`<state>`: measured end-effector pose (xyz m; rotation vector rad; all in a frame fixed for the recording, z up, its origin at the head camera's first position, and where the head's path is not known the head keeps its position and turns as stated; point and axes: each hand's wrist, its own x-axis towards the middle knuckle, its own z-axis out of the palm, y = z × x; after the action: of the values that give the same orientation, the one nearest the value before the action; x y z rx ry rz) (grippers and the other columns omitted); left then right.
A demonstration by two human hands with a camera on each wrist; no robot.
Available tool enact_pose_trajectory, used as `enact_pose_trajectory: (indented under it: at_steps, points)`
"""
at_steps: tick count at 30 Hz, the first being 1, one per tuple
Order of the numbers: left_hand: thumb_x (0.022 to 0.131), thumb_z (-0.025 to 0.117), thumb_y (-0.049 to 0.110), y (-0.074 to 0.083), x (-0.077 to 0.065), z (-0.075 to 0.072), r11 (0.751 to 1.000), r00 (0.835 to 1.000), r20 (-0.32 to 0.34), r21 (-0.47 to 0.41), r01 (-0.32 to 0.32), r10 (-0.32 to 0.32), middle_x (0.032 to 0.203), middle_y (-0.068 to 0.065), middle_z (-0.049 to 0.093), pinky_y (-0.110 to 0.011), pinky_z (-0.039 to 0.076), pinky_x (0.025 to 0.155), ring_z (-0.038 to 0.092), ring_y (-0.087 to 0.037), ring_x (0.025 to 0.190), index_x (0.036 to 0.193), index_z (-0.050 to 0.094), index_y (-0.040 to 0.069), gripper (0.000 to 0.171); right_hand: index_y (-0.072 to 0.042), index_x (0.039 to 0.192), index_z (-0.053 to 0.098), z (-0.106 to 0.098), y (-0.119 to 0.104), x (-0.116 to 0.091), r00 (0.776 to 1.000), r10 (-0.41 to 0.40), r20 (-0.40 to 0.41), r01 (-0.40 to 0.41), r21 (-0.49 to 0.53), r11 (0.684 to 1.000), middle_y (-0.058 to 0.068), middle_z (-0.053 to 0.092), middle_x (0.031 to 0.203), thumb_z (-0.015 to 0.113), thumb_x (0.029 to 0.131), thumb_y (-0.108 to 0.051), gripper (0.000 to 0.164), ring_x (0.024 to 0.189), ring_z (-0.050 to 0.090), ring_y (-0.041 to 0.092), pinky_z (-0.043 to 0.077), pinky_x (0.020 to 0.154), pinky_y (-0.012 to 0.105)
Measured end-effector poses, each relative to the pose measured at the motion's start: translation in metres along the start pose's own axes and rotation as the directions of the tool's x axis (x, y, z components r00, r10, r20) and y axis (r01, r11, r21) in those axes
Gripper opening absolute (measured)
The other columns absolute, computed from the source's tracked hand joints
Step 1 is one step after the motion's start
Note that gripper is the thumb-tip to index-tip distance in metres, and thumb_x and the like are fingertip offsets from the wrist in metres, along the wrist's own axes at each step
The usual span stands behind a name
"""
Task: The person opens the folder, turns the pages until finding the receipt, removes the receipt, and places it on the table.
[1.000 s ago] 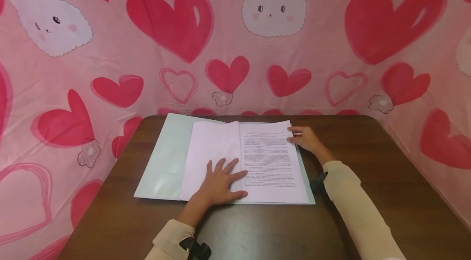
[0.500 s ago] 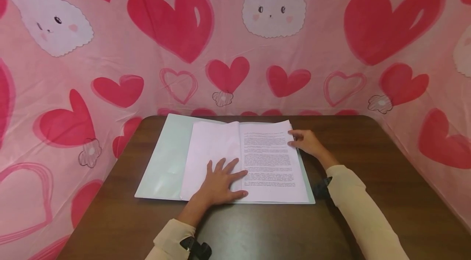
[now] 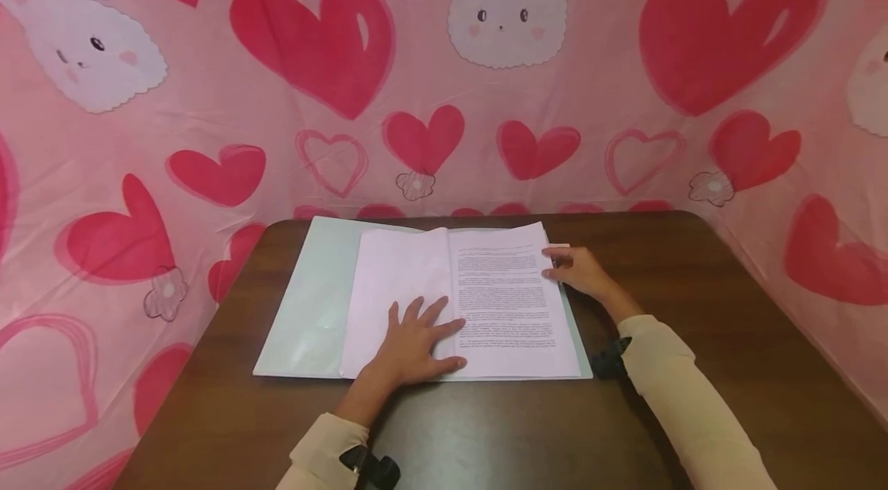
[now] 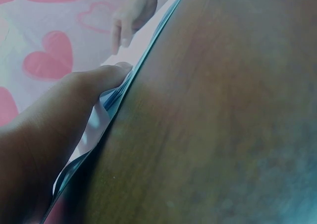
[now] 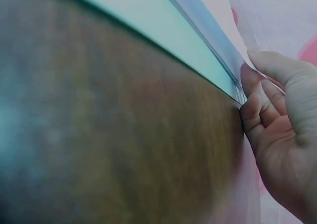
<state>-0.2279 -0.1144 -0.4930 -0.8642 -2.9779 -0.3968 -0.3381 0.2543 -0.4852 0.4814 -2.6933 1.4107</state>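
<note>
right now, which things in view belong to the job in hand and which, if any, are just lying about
In the job:
pages
folder, open under them
left hand, spread on them
right hand, pinching their edge

Just there:
table
heart-print cloth behind
black wrist gadgets

The bare left hand lies palm down at the end of its cream-sleeved left arm, fingers spread wide. The cream-sleeved right arm reaches farther forward, its bare right hand turned inward, thumb and fingertips pinching (lower fingers curled, seen close up).
</note>
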Motion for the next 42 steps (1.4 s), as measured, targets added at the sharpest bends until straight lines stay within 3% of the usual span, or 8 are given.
enact_pose_trajectory:
  at_steps: [5, 22, 30, 37, 42]
  points:
    - [0.085, 0.049, 0.078, 0.000, 0.000, -0.001, 1.000, 1.000, -0.002, 0.008, -0.001, 0.001, 0.168, -0.001, 0.034, -0.078, 0.015, 0.117, 0.030, -0.040, 0.153, 0.149, 0.047, 0.044, 0.072, 0.011, 0.133, 0.060, 0.001, -0.005, -0.004, 0.998, 0.059, 0.020, -0.059, -0.006, 0.998, 0.033, 0.065, 0.126, 0.076, 0.089, -0.007, 0.050, 0.080, 0.062, 0.019, 0.049, 0.064, 0.016]
    - [0.085, 0.049, 0.078, 0.000, 0.001, -0.001, 1.000, 1.000, -0.004, 0.009, 0.001, -0.001, 0.167, -0.001, 0.035, -0.078, 0.015, 0.117, 0.031, -0.040, 0.152, 0.148, 0.048, 0.044, 0.072, 0.008, 0.138, 0.058, 0.000, -0.007, -0.021, 0.995, 0.081, 0.066, -0.080, -0.008, 0.997, 0.030, 0.066, 0.126, 0.075, 0.091, -0.011, 0.053, 0.085, 0.063, 0.025, 0.051, 0.069, 0.017]
    - [0.085, 0.049, 0.078, 0.000, 0.001, -0.001, 1.000, 1.000, -0.008, 0.007, 0.000, 0.000, 0.168, -0.001, 0.035, -0.078, 0.014, 0.117, 0.031, -0.040, 0.152, 0.149, 0.048, 0.044, 0.072, 0.009, 0.136, 0.058, -0.001, -0.009, -0.025, 0.996, 0.070, 0.063, -0.070, -0.009, 0.998, 0.032, 0.065, 0.128, 0.076, 0.091, -0.011, 0.053, 0.080, 0.061, 0.018, 0.047, 0.065, 0.018]
    - [0.084, 0.049, 0.078, 0.000, 0.001, -0.001, 1.000, 1.000, 0.007, 0.002, 0.012, -0.012, 0.168, 0.000, 0.034, -0.078, 0.013, 0.118, 0.029, -0.040, 0.153, 0.149, 0.047, 0.045, 0.073, 0.009, 0.138, 0.057, -0.002, -0.010, -0.027, 0.993, 0.075, 0.091, -0.080, 0.051, 0.996, 0.032, 0.063, 0.132, 0.074, 0.092, -0.011, 0.053, 0.079, 0.062, 0.016, 0.049, 0.064, 0.017]
    - [0.084, 0.049, 0.079, 0.001, 0.001, -0.001, 1.000, 1.000, 0.015, -0.004, 0.016, -0.016, 0.168, 0.000, 0.033, -0.078, 0.012, 0.118, 0.028, -0.040, 0.154, 0.149, 0.047, 0.045, 0.074, 0.009, 0.142, 0.053, -0.005, -0.011, -0.030, 0.985, 0.099, 0.138, -0.117, 0.124, 0.985, 0.033, 0.063, 0.132, 0.069, 0.096, -0.013, 0.053, 0.090, 0.069, 0.018, 0.055, 0.075, 0.016]
